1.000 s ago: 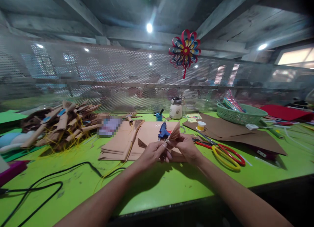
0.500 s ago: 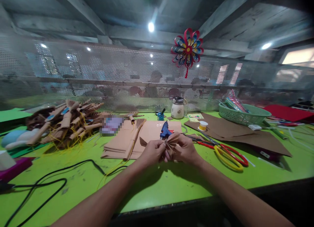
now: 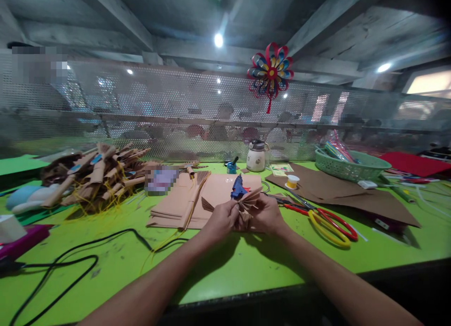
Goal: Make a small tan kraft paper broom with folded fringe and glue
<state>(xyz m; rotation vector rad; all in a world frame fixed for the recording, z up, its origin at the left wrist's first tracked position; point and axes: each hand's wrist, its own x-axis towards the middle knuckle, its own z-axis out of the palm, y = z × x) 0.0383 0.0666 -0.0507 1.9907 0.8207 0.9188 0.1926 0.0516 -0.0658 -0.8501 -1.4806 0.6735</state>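
Between my two hands is a pleated fan of brown paper [image 3: 251, 199], its folds spread outward. My left hand [image 3: 225, 217] is closed on the fan's gathered middle. My right hand [image 3: 269, 215] pinches its folds on the right side; some of its fingers are hidden behind the paper. A blue glue gun [image 3: 238, 187] lies just beyond the fan, on a stack of brown paper sheets [image 3: 169, 206]. Across the left of that stack rests a rolled paper piece [image 3: 192, 201] with a fanned top and yellow string.
Red-handled scissors [image 3: 338, 222] and yellow-handled ones lie at right, near brown sheets [image 3: 324, 185] and a green basket [image 3: 352, 164]. A heap of paper pieces [image 3: 102, 175] fills the left. A black cable [image 3: 70, 255] loops across the green table [image 3: 211, 281]. A white bottle [image 3: 256, 158] stands behind.
The fan's folds have spread and turned between my fingers, with more paper showing below. My right hand has shifted slightly around it. A person has appeared behind the partition at far left.
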